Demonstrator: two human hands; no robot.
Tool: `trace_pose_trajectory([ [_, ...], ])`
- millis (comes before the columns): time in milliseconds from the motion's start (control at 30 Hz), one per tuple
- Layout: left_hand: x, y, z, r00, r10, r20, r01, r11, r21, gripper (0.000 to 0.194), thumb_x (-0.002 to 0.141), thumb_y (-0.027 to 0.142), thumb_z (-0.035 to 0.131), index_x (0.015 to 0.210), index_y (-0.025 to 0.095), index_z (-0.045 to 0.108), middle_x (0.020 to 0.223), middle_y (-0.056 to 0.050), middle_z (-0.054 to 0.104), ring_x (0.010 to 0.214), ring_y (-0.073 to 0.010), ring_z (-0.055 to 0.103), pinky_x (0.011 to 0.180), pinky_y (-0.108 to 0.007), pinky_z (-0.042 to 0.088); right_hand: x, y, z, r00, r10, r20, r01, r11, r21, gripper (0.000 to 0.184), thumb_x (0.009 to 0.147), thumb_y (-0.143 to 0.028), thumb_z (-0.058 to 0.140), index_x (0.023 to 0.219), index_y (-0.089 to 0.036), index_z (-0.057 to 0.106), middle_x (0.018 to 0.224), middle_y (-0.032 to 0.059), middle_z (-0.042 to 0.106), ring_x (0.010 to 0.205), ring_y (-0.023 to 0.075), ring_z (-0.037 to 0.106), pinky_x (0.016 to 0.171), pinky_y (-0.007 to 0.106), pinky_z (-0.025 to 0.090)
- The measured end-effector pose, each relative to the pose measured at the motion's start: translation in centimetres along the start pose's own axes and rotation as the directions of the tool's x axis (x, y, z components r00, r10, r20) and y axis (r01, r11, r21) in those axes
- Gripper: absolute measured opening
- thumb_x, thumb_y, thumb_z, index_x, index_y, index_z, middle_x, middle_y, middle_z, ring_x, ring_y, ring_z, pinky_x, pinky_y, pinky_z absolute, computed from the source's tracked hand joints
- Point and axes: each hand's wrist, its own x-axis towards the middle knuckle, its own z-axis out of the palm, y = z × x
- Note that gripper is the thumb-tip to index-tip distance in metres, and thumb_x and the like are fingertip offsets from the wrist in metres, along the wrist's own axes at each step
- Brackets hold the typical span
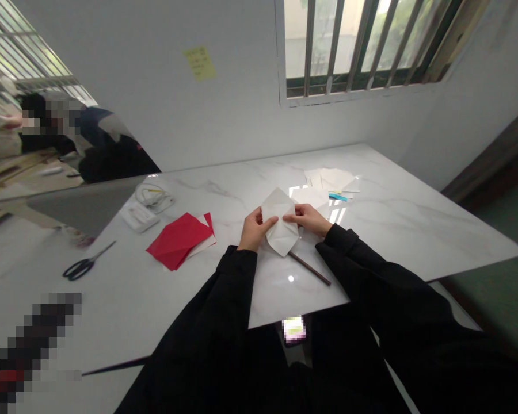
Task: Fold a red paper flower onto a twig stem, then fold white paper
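Note:
Between my two hands a creased sheet of white paper point(280, 233) is held up above the marble-patterned table point(384, 230). My left hand point(254, 228) grips its left edge, thumb on the near face and fingers behind. On the other edge, my right hand point(309, 218) pinches the paper between thumb and fingers. A thin dark brown stick point(313, 270) lies on the table just below the paper, its upper end by the sheet's lower corner. Red paper sheets point(179, 238) with a white piece under them rest left of my left hand.
Black-handled scissors point(84, 266) lie at the left. A white power strip point(140, 215) with a coiled cable point(155, 197) is behind the red paper. Several white papers point(330, 179) and a blue strip point(338, 197) lie at the back right. Other people point(99, 132) are at the far left.

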Motion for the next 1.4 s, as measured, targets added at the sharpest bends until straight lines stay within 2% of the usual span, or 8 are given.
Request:
trace_pose_trajectory([
  [133,-0.12,-0.03,-0.03,1.0,0.012,0.0,-0.012,1.0,0.01,0.065,0.066,0.042,0.098,0.12,0.013,0.076,0.114,-0.013,0.083,0.107,-0.0317,0.077,0.096,-0.042,0.059,-0.13,-0.21,-0.05,1.0,0.008,0.006,-0.008,1.0,0.014,0.04,0.074,-0.042,0.097,0.1,-0.016,0.082,0.09,0.0056,0.084,0.073,0.0187,0.074,0.061,0.025,0.056],
  [267,-0.17,-0.12,-0.05,1.0,0.0,0.005,0.0,1.0,0.006,0.065,0.067,0.044,0.098,0.121,0.013,0.076,0.118,-0.014,0.083,0.109,-0.0327,0.077,0.098,-0.043,0.059,-0.25,-0.27,0.11,1.0,0.013,0.018,-0.014,0.998,0.054,0.043,0.073,-0.043,0.098,0.102,-0.016,0.081,0.094,0.0067,0.085,0.078,0.0208,0.077,0.068,0.028,0.06],
  [433,-0.11,-0.24,-0.17,0.999,-0.034,0.022,0.034,0.999,0.033,0.067,0.068,0.049,0.098,0.12,0.012,0.077,0.121,-0.017,0.082,0.108,-0.0335,0.077,0.096,-0.044,0.06,-0.22,-0.33,0.39,1.0,0.011,0.01,-0.012,0.994,0.107,0.042,0.071,-0.044,0.099,0.098,-0.017,0.081,0.09,0.0066,0.084,0.083,0.024,0.079,0.076,0.033,0.064],
  [600,-0.26,-0.18,-0.28,0.995,-0.077,0.066,0.078,0.997,-0.011,0.069,0.071,0.054,0.096,0.122,0.011,0.077,0.12,-0.018,0.082,0.107,-0.0332,0.078,0.097,-0.045,0.06,-0.29,-0.5,0.43,1.0,-0.005,-0.006,0.005,0.996,0.093,0.045,0.072,-0.045,0.099,0.102,-0.017,0.082,0.092,0.007,0.085,0.083,0.024,0.079,0.076,0.034,0.065],
  [700,-0.39,-0.07,-0.22,0.993,-0.087,0.084,0.085,0.996,0.028,0.07,0.07,0.053,0.096,0.122,0.011,0.077,0.122,-0.019,0.082,0.109,-0.0346,0.078,0.1,-0.047,0.059,-0.36,-0.49,0.42,1.0,-0.011,-0.004,0.011,0.996,0.091,0.045,0.072,-0.045,0.099,0.103,-0.017,0.082,0.094,0.0066,0.085,0.083,0.0233,0.079,0.076,0.033,0.065],
  [900,-0.36,0.0,-0.23,0.995,-0.081,0.052,0.074,0.989,0.131,0.07,0.069,0.054,0.096,0.119,0.009,0.078,0.124,-0.02,0.082,0.113,-0.0383,0.077,0.103,-0.052,0.059,-0.37,-0.33,0.41,1.0,-0.005,0.0,0.004,0.996,0.084,0.046,0.074,-0.047,0.097,0.106,-0.016,0.082,0.096,0.0074,0.085,0.083,0.0227,0.079,0.074,0.031,0.064],
  [1100,-0.26,-0.19,-0.39,0.996,-0.076,0.036,0.071,0.988,0.139,0.07,0.068,0.054,0.096,0.12,0.009,0.079,0.125,-0.02,0.081,0.115,-0.0393,0.076,0.106,-0.053,0.057,-0.28,-0.18,0.44,1.0,-0.008,0.004,0.008,0.996,0.094,0.048,0.075,-0.048,0.097,0.109,-0.017,0.082,0.097,0.0069,0.085,0.084,0.0221,0.078,0.077,0.032,0.064],
  [1400,-0.26,-0.18,-0.29,0.996,-0.088,0.0,0.088,0.991,0.102,0.068,0.064,0.049,0.098,0.117,0.01,0.079,0.118,-0.019,0.083,0.107,-0.0375,0.077,0.1,-0.05,0.059,-0.35,-0.47,0.61,1.0,-0.003,0.021,0.001,0.997,0.074,0.05,0.071,-0.049,0.099,0.106,-0.017,0.082,0.098,0.0061,0.085,0.081,0.0213,0.077,0.072,0.03,0.061],
])
